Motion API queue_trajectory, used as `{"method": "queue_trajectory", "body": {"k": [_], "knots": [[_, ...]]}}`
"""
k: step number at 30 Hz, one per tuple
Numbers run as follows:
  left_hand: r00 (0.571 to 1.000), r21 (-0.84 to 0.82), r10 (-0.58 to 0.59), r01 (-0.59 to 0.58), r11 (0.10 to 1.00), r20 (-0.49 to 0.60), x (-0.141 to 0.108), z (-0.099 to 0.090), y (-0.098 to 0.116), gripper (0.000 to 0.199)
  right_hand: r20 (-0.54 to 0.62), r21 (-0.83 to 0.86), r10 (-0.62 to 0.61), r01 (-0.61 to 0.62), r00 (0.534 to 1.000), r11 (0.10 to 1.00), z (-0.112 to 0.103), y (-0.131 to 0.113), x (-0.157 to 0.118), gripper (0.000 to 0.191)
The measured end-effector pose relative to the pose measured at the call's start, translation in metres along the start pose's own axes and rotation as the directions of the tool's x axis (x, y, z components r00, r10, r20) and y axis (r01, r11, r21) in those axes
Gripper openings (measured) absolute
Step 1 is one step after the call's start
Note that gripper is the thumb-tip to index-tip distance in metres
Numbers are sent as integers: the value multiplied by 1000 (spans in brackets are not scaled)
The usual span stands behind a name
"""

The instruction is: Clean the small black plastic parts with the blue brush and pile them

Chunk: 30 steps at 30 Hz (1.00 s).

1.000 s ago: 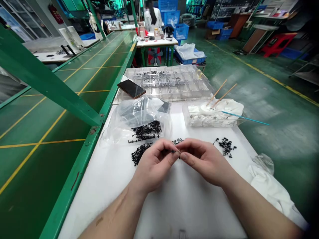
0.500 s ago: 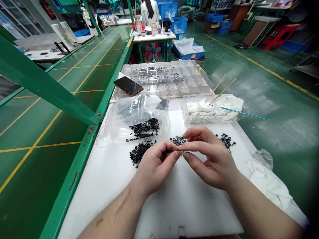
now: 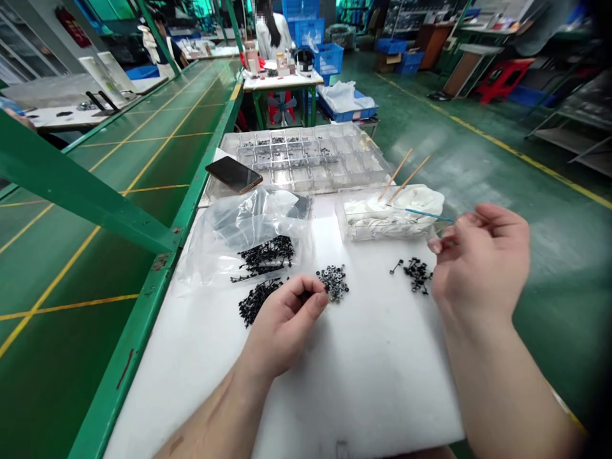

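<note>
Hands stand well apart above the white foam sheet. The left hand sits low, fingers curled in and thumb drawn close to them; whether they pinch a small part cannot be told. The right hand is raised past the sheet's right edge, wrist bent, fingers loosely curled and apart from the thumb, with nothing visible between them.

Just beside the left fingertips lies a heap of small dark rings, and a black tangle of parts sits against the hand's other side. Below the right hand is a small cluster of black pins. As far as the layout shows, far more black parts lie at the left than in this cluster, and a further batch rests on a clear plastic bag.

Farther on, a teal-tipped stick and two wooden sticks lie across a clear tray of white cloth. Beyond stands a clear compartment box, with small dark parts in some cells, and a phone lies at its left. A co-worker stands far off.
</note>
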<state>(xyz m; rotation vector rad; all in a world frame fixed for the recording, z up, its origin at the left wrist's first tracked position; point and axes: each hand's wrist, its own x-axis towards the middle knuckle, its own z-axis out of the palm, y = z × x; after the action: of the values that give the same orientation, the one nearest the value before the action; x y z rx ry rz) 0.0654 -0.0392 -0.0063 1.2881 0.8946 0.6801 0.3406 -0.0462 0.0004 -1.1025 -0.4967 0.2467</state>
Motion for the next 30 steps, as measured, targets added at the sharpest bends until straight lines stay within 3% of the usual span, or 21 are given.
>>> {"method": "queue_trajectory", "body": {"k": [2, 4, 6, 9, 14, 18, 22, 27, 30], "knots": [[1000, -1, -1, 1, 1000, -19, 2, -1, -2, 27, -266, 85, 209, -193, 941, 978, -6, 2, 26, 31], [999, 21, 7, -6, 1000, -33, 3, -2, -4, 30, -400, 130, 355, -331, 845, 934, -14, 5, 43, 23], [999, 47, 11, -9, 999, -34, 4, -3, -7, 32, -425, 157, 426, -399, 799, 904, -19, 10, 52, 19], [999, 78, 9, -6, 997, -33, 4, -4, -9, 35, -378, 194, 505, -467, 776, 863, -21, 19, 56, 16], [998, 113, 8, -2, 994, -55, 3, -1, -6, 41, -207, 211, 542, -504, 814, 837, -21, 35, 64, 19], [995, 83, 6, 2, 997, -96, 2, 2, 0, 37, -151, 192, 441, -412, 885, 891, -27, 45, 68, 31], [999, 89, 9, -4, 996, -54, 2, 2, -1, 36, -111, 199, 315, -290, 942, 936, -30, 50, 65, 36], [997, 70, 12, -6, 998, -81, 1, 3, -1, 34, -8, 203, 97, -93, 995, 975, -22, 37, 52, 38], [998, 63, 10, -6, 998, -61, 0, 3, 1, 34, 45, 227, 121, -128, 992, 965, -15, 18, 37, 34]]}}
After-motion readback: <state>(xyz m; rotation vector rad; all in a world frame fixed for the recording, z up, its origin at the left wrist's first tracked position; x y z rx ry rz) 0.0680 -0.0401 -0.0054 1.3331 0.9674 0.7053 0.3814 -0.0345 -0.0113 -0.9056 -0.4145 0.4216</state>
